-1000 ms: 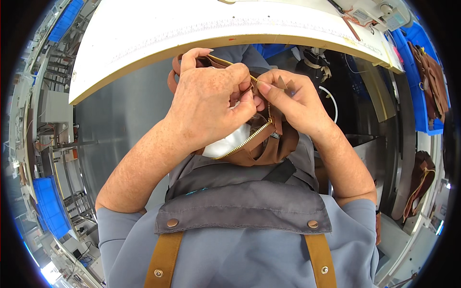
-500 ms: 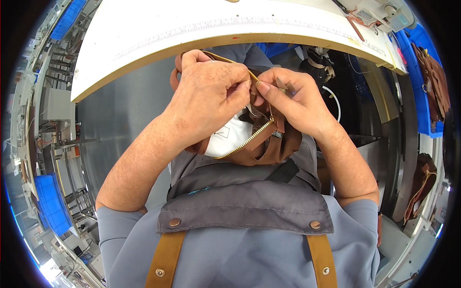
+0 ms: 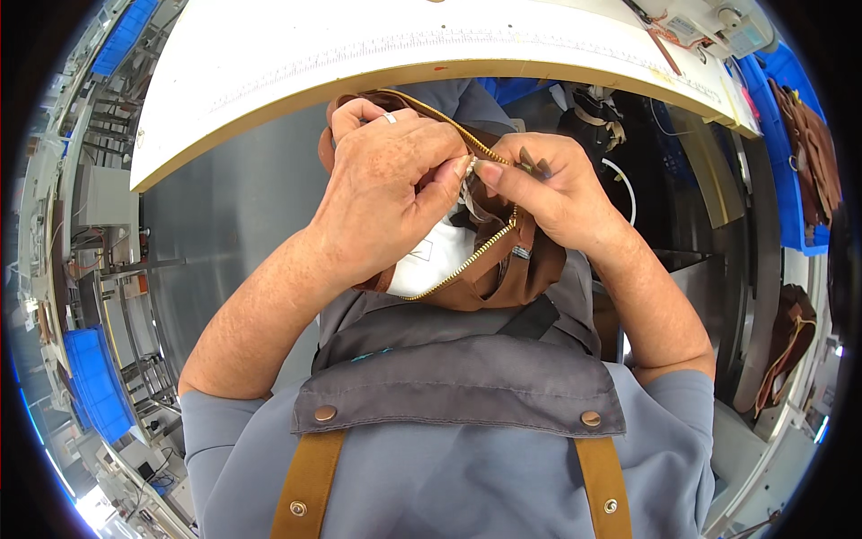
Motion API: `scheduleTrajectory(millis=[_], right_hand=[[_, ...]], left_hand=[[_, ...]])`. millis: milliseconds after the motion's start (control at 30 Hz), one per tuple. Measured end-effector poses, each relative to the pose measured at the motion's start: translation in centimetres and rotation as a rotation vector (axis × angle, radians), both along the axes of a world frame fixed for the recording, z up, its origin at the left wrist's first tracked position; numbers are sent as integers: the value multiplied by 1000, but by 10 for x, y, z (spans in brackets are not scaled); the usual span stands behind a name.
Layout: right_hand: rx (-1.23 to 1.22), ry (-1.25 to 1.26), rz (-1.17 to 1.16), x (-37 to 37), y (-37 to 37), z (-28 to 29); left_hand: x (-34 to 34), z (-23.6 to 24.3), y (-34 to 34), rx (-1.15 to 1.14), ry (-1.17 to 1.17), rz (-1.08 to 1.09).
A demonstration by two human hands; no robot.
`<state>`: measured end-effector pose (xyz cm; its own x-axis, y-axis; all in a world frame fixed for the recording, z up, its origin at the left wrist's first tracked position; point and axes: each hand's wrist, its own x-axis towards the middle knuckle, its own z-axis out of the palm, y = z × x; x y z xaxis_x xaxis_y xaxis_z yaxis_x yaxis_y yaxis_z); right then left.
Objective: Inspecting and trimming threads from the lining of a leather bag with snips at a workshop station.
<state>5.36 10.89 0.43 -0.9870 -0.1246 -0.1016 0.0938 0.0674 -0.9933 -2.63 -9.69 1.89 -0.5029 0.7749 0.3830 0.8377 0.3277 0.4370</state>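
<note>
Bag (image 3: 541,280): brown, at the lap, zipper (image 3: 467,263) parted
Left hand (image 3: 386,175): pinching a pale bit (image 3: 469,171) at the bag's mouth
Right hand (image 3: 566,193): narrow, thumb near the pale bit — holding metal blades (image 3: 536,166)
Blades: might nick the bag — if the grip slips

The left forearm (image 3: 269,305) and right forearm (image 3: 663,301) slanted upward and inward; the left hand (image 3: 382,184), back uppermost, pinched finger to thumb (image 3: 438,191), close beside the bent right hand (image 3: 567,193).

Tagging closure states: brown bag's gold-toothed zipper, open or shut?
Open. The gold-toothed zipper has its rows of teeth apart, exposing white material inside the brown bag.
</note>
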Motion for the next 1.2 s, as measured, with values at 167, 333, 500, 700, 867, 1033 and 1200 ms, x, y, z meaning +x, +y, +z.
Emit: scheduleTrajectory(millis=[167,333,500,700,867,1033,1200], right_hand=[[10,-1,12,-1,2,-5],[37,113,95,-7,2,1],[162,101,91,-19,1,-9],[196,378,138,-21,-3,-19],[145,84,145,-19,-6,-3],[129,176,128,-15,1,-14],[17,8,-132,0,40,-14]], left_hand=[[1,0,-2,5,-59,21],[-1,-2,-3,20,-121,-9],[-6,1,-6,-28,-192,-3],[-10,19,-6,-338,-145,-4],[-14,8,-8,-141,-271,-84],[-9,4,-9,-91,-162,-62],[-28,1,-35,74,-69,145]])
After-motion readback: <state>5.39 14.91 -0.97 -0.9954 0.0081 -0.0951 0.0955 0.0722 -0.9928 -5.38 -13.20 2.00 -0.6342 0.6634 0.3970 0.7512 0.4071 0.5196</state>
